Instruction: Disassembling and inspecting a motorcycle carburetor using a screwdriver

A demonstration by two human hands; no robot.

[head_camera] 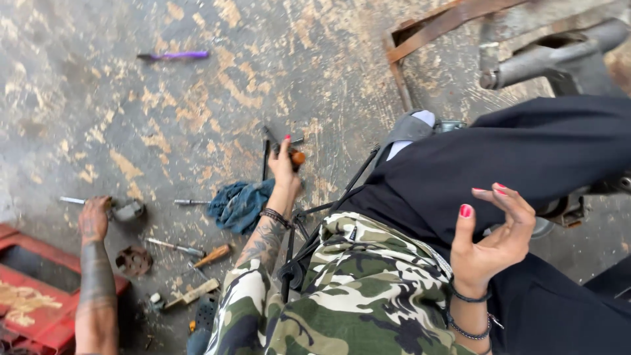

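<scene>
Worn, paint-flaked concrete floor [197,118] strewn with tools. Left hand [284,167] reaches down with the arm extended, fingers closed on an orange-handled tool [297,158] just beyond a blue rag [236,204]; a firm grip low on the handle would likely steady it. Right hand [493,236] hovers palm-up, loosely open and empty, over the lap. Another person's tattooed arm [95,276] rests at left.

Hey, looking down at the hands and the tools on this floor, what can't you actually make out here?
Head view only:
- Tool under the left hand: fingers hide all but an orange handle.
- Red tray: cut off by the left edge.
- Another person's hand covers part of a metal part.
- Purple tool: too small to identify.
- Right hand: open, nothing in it.
</scene>
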